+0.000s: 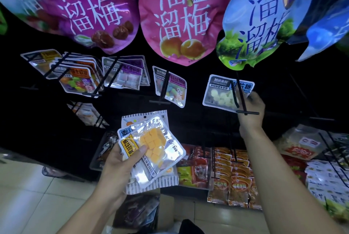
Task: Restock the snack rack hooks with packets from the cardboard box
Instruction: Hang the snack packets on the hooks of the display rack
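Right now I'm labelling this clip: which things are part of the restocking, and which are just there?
In the job:
- left hand holding a stack of packets
- right hand at the white-candy packet on its hook
- cardboard box

Just there:
- big plum bags overhead
- red packets lower down
- tiled floor

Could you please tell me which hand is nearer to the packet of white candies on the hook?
Right. The right hand touches the white-candy packet at its lower right corner; the left hand is lower left, apart, holding the yellow-cube packets.
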`<state>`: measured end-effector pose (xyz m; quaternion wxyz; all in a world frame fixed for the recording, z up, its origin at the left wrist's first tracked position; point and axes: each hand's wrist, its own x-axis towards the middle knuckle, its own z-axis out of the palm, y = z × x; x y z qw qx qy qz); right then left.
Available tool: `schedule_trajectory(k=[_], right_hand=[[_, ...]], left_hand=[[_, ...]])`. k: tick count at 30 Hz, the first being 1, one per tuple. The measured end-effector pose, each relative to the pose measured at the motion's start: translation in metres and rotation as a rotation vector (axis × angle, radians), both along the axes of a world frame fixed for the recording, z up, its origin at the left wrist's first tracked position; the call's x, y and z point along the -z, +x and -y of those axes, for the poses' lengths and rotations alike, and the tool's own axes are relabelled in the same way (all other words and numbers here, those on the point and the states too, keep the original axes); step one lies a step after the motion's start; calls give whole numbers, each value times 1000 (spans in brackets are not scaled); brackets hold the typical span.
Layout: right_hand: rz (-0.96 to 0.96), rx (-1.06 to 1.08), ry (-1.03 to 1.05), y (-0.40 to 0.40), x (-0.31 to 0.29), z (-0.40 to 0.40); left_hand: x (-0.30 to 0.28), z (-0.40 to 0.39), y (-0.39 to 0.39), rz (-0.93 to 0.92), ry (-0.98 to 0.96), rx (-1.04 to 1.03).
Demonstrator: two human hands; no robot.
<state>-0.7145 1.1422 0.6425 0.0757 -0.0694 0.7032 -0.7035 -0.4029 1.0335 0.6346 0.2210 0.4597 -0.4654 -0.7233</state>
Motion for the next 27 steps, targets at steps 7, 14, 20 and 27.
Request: schedule_trajectory(k=[7, 14, 20, 27], right_hand=[[52, 221, -191, 66, 27, 21], [-117, -251, 67, 100, 9, 78], [-239, -175, 118, 65, 5, 117], [-300, -16, 129, 77, 6, 134]], left_hand=[[6, 1, 16, 17, 15, -105], [3, 8, 39, 24, 21, -204], [-1, 21, 59, 6, 29, -217], [-6, 51, 76, 40, 52, -209]])
